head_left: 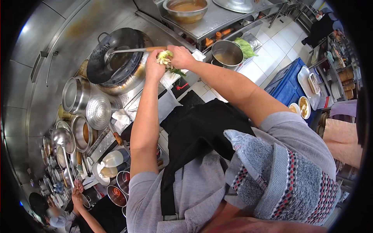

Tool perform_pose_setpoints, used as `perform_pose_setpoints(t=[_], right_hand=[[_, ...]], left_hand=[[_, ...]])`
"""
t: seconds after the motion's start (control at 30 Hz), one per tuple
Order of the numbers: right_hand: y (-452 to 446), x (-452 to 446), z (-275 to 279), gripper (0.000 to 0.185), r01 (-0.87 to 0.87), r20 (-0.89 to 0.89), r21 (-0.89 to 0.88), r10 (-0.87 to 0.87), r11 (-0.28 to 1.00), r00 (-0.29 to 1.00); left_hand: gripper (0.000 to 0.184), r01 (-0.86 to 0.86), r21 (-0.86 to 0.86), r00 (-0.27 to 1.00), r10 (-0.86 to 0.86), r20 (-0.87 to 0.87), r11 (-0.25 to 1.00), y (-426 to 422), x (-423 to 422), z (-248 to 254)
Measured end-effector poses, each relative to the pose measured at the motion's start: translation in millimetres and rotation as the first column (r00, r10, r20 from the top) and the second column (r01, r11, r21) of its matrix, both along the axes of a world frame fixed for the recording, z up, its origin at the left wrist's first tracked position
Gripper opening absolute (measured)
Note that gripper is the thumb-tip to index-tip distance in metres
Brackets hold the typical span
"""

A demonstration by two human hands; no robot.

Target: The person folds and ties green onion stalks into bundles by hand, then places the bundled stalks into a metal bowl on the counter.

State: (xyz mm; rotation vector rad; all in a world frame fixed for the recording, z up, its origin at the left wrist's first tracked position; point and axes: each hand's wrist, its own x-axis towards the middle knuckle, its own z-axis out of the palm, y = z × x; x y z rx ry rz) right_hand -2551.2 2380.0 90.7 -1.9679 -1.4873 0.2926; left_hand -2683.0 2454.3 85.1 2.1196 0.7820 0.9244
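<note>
Held out in front of me at the stove's edge, a bunch of scallions (164,57) shows its pale root ends between my hands, with green leaves hanging below. My left hand (154,65) is closed around the bunch from the left. From the right, my right hand (181,57) grips the same bunch, its fingertips partly hidden. Just beyond my hands runs the wooden handle of a wok ladle (134,50); its head rests inside a black wok (95,64). Whether my left hand touches that handle, I cannot tell.
A perforated strainer (98,112) and metal pots (75,95) stand left of the wok. A pot of liquid (227,53) is at the right, near a blue cabinet (285,77). At lower left, a co-worker's hand (77,190) holds a long-handled ladle (64,141).
</note>
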Motion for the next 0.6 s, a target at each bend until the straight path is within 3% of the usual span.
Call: perform_pose_setpoints(t=[0.07, 0.17, 0.3, 0.47, 0.53, 0.6], right_hand=[[11, 6, 11, 0.028, 0.002, 0.033, 0.033, -0.003, 0.999, 0.999], [17, 6, 4, 0.026, 0.010, 0.054, 0.063, -0.013, 0.998, 0.998], [20, 3, -10, 0.028, 0.083, 0.047, 0.047, -0.085, 0.995, 0.995], [20, 5, 26, 0.025, 0.075, -0.079, 0.097, -0.067, 0.992, 0.995], [23, 8, 28, 0.028, 0.058, -0.121, 0.140, -0.041, 0.988, 0.992], [24, 8, 24, 0.029, -0.015, -0.192, 0.129, 0.040, 0.992, 0.981]], left_hand=[[0.021, -0.046, 0.064, 0.999, 0.045, 0.012, 0.997, 4, 8, 16], [0.025, -0.175, -0.003, 0.982, 0.174, -0.067, 0.985, 9, 16, 9], [0.031, -0.170, 0.065, 0.983, 0.174, -0.062, 0.983, 2, 12, -5], [0.040, 0.015, -0.096, 0.997, -0.007, 0.077, 0.995, 5, 2, 33], [0.044, 0.258, -0.205, 0.923, -0.179, 0.341, 0.944, 11, -1, 28], [0.045, 0.223, -0.176, 0.942, -0.165, 0.294, 0.959, 17, -3, 15]])
